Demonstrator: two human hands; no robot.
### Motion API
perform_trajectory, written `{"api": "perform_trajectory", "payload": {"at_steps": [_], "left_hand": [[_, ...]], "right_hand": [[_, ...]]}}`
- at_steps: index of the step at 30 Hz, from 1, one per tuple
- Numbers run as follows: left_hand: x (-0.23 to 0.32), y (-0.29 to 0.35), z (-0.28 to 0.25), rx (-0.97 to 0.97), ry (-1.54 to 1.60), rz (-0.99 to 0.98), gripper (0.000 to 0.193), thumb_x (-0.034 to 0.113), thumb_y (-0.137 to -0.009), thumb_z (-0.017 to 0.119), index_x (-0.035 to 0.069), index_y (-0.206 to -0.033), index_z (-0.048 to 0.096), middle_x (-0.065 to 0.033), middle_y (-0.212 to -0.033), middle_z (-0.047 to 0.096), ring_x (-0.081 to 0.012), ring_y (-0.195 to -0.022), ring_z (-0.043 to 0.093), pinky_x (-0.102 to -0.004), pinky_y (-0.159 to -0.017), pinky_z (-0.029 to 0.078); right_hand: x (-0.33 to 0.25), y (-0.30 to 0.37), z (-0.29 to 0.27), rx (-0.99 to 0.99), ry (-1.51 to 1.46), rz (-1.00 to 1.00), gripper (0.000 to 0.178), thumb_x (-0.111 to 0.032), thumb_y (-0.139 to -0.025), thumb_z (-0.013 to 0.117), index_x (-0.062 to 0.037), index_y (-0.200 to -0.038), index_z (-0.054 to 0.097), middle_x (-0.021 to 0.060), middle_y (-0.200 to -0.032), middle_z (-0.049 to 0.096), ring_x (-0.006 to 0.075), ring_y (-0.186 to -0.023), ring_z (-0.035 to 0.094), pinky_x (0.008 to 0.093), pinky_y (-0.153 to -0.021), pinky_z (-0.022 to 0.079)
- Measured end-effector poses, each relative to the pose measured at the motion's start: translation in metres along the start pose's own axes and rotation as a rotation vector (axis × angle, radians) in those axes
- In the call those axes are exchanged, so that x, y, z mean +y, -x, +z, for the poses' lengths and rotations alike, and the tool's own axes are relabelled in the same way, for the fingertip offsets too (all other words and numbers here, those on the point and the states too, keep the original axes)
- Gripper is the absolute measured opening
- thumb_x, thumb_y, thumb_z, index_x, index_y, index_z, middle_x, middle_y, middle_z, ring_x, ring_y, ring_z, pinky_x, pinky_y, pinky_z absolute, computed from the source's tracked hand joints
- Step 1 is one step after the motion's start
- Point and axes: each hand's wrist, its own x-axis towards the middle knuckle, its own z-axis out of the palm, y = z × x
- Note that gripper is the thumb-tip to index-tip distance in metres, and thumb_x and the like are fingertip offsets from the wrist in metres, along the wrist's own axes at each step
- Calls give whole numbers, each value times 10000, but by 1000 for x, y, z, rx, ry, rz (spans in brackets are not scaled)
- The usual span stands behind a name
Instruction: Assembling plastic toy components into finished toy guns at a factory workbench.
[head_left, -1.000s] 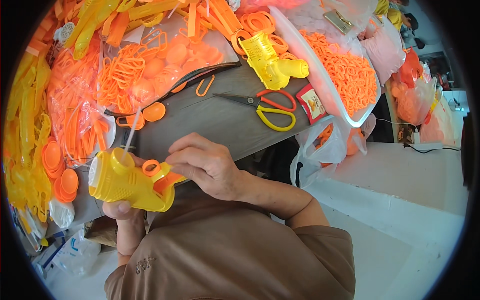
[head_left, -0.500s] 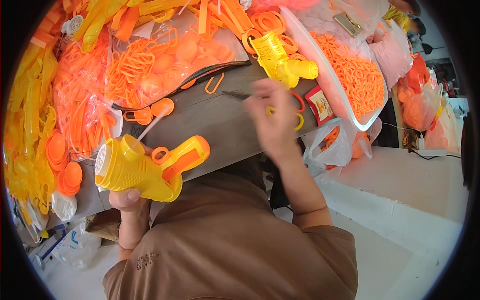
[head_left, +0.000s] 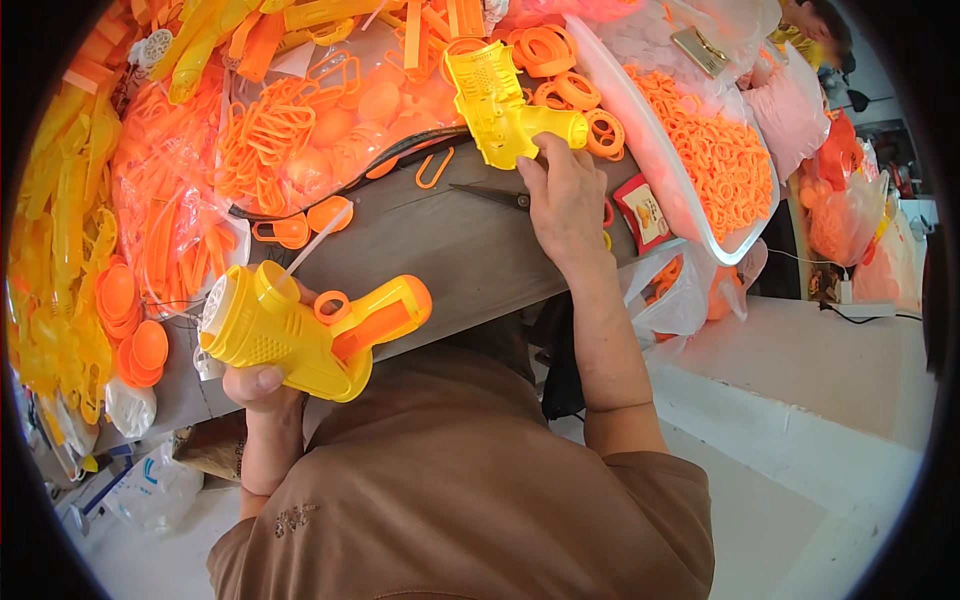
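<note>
My left hand (head_left: 260, 387) is closed around a yellow plastic toy gun body (head_left: 285, 340), held over the table's near edge. A white grille sits at its left end, and an orange piece (head_left: 385, 332) and small ring show at its right. A pale thin tube (head_left: 320, 240) slants up behind its round top opening. Farther right, my right hand (head_left: 568, 205) pinches the tubular end of a yellow half shell (head_left: 488, 100), held above the table's far side. Scissors (head_left: 490, 195) lie beside and partly under that hand, their handles mostly hidden.
Bags of orange parts (head_left: 265, 125) cover the far side, and yellow parts (head_left: 60, 250) are heaped at left. Orange rings (head_left: 575, 90) lie beside a white tub (head_left: 640, 150) of small orange pieces. A red packet (head_left: 642, 213) and an orange clip (head_left: 434, 168) rest on the table.
My right hand has moved from above the scissors to the yellow half shell and taken hold of its end. The shell has shifted left. My left hand has moved slightly right with the toy body.
</note>
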Motion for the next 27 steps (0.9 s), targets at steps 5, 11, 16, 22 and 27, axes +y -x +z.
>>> {"api": "perform_trajectory", "payload": {"at_steps": [5,11,16,22,27], "left_hand": [[1,0,-1,12,6,-6,717,250,-532,682,-37,-1157,476,-190,-994,574,-333,-845,629,-445,-752,543],[-1,-2,-2,1,-22,21,715,253,-530,681,-35,-1153,482,-192,-993,578,-330,-837,630,-440,-744,546],[-3,1,-4,10,10,11,727,272,-526,676,-31,-1158,482,-189,-989,581,-327,-834,632,-428,-737,549],[0,2,-7,-64,68,-37,778,172,-496,683,19,-1209,411,-171,-1007,564,-328,-901,609,-440,-814,514],[2,2,-7,-34,60,-42,774,174,-491,685,14,-1200,418,-172,-1007,566,-330,-895,612,-441,-804,518]], "right_hand": [[19,1,-18,35,-93,58,150,-139,-860,545,-54,-975,589,158,-939,611,333,-812,581,415,-684,453],[72,-11,-24,70,346,116,197,-120,-832,560,-82,-1019,612,154,-890,575,339,-801,588,424,-679,473],[71,-20,-25,-32,376,123,238,-123,-812,592,-94,-1046,627,152,-909,558,341,-832,585,419,-701,479],[69,-24,-25,-103,335,128,220,-130,-790,618,-66,-1000,629,162,-945,534,339,-865,572,415,-747,460],[47,-17,-25,-45,165,101,178,-133,-776,622,-35,-925,622,151,-894,507,325,-857,545,399,-746,439]]}}
